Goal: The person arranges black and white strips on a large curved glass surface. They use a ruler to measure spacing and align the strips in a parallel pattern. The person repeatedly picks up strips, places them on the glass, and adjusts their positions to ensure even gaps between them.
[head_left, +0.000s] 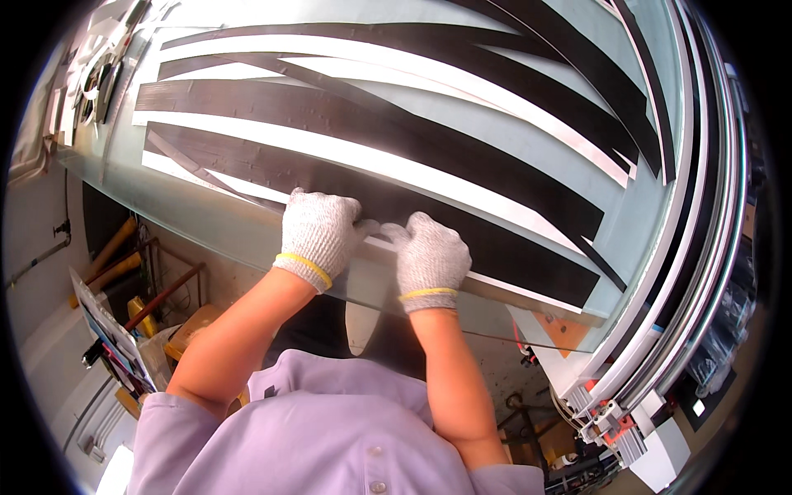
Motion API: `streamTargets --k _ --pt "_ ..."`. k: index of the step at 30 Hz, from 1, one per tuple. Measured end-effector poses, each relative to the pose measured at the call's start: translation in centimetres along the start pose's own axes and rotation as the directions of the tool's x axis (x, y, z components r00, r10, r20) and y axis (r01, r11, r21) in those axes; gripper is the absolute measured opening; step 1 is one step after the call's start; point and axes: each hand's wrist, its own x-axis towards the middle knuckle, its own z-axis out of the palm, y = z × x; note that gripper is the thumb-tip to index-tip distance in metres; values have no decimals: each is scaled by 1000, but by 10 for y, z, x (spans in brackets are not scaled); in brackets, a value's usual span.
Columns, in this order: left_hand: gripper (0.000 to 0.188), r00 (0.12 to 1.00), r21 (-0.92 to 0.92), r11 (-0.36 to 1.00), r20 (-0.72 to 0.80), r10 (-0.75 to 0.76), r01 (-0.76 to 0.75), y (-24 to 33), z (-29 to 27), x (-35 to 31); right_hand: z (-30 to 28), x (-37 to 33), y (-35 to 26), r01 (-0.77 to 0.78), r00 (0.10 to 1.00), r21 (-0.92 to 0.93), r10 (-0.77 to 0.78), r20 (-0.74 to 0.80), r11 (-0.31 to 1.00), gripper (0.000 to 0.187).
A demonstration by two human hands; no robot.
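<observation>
My left hand (pixel 318 235), in a pale knitted glove with a yellow cuff band, is closed over the near edge of the closest black strip (pixel 487 243). My right hand (pixel 433 260), gloved the same way, is closed beside it, and the fingertips of both almost meet. What they pinch is too small and hidden to make out. A narrow dark strip (pixel 194 165) runs slantwise over the black strip's left end toward my left hand. White material (pixel 528 293) shows along the black strip's near edge.
Several more long black strips (pixel 330 107) with white bands lie across the glass tabletop (pixel 190 219). Scraps and tools (pixel 103 82) are heaped at the far left. Metal rails (pixel 701 239) curve along the right side. Boards (pixel 111 330) lean below on the left.
</observation>
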Motion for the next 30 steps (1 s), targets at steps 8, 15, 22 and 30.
streamTargets --k 8,15,22,30 --pt "27 992 -87 996 -129 10 -21 -130 -27 -6 12 0 5 -20 993 70 28 -116 997 47" --pt "41 994 -105 994 -99 -37 27 -152 -31 -2 11 -1 2 4 989 105 11 -145 994 44" --pt "45 989 -97 986 67 -129 135 -146 -43 8 11 0 1 0 989 146 21 -149 989 41" --pt "42 978 -40 984 125 -167 173 -141 -49 15 7 -2 -3 -26 997 74 32 -77 997 44"
